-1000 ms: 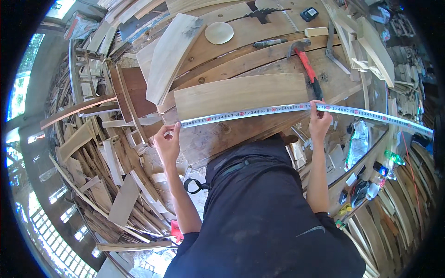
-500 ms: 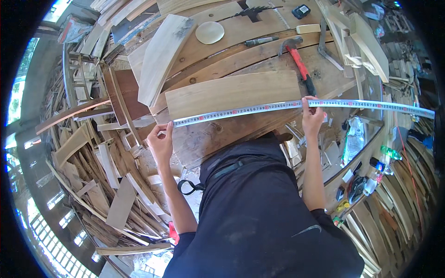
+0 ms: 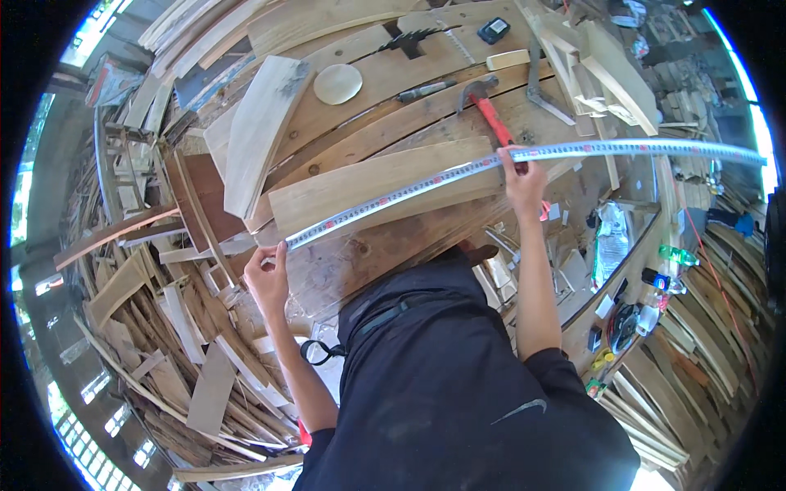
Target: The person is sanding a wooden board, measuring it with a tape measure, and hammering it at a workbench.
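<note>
My left hand (image 3: 268, 280) pinches the end of a long white measuring tape (image 3: 393, 199) between thumb and fingertip, off the near left corner of a flat wooden board (image 3: 360, 182). Farther right, my right hand (image 3: 524, 182) grips the same tape, thumb and fingers closed on it near the board's right end. The tape slants across the board and runs on past my right hand to the far right rim of the view. Just beyond that hand lies a claw hammer (image 3: 490, 114) with a red and black handle, its grip end partly covered.
The board lies on a plank workbench (image 3: 360, 262). On it are a curved wooden piece (image 3: 266, 135), a pale round disc (image 3: 337, 84), a carpenter's square (image 3: 540, 90) and a small black device (image 3: 494, 30). Scrap wood (image 3: 164, 360) piles up at left; bottles (image 3: 675, 255) stand at right.
My right hand has lifted the tape farther away, so it now slants across the board rather than following its near edge. The whole view has shifted somewhat.
</note>
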`<action>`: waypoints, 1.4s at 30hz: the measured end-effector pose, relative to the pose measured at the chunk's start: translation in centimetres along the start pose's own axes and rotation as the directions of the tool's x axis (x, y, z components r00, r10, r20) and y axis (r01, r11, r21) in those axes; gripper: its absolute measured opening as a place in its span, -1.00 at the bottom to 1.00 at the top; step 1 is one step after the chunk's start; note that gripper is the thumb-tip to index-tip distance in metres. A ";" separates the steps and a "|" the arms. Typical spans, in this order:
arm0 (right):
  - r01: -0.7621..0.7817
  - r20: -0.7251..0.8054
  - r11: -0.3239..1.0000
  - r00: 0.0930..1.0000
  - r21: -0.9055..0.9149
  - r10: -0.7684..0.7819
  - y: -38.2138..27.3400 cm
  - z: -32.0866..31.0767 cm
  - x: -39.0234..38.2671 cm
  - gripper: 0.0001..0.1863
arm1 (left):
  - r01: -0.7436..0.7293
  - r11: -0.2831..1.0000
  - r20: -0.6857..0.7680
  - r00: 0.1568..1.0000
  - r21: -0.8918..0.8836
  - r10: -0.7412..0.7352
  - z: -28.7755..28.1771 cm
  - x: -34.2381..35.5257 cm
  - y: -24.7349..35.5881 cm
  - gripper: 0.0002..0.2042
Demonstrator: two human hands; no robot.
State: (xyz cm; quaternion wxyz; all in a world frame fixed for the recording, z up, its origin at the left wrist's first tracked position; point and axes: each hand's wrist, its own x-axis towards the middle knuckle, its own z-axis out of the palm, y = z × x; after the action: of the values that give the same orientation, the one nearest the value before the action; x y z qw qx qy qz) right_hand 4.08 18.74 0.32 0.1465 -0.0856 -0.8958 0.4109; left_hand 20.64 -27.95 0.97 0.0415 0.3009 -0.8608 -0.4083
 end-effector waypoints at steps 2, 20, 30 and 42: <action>-0.053 0.083 0.998 0.995 -0.035 0.056 -0.2 0.4 1.6 -0.67 | -0.008 1.000 0.005 1.000 -0.018 0.008 0.0 -0.1 0.0 -0.68; 0.008 0.053 0.998 0.999 0.065 -0.012 -2.7 -1.4 0.8 -0.81 | -0.251 0.967 -0.118 0.963 -0.043 0.244 -1.7 5.3 3.0 -0.76; -0.083 -0.046 0.984 0.995 0.156 0.091 1.0 -1.1 -6.8 -0.81 | -0.220 0.971 -0.071 0.971 0.092 0.227 1.4 8.5 4.7 -0.69; -0.104 -0.051 0.990 0.993 0.092 0.109 1.0 -0.3 -7.0 -0.76 | -0.261 0.960 -0.084 0.959 0.103 0.270 1.7 9.6 2.6 -0.66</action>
State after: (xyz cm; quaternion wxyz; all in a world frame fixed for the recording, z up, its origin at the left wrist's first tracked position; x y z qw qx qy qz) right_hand 10.79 17.68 -1.63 0.1528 -0.1382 -0.8662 0.4552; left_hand 11.01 -30.84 0.06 0.1242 0.2037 -0.9081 -0.3441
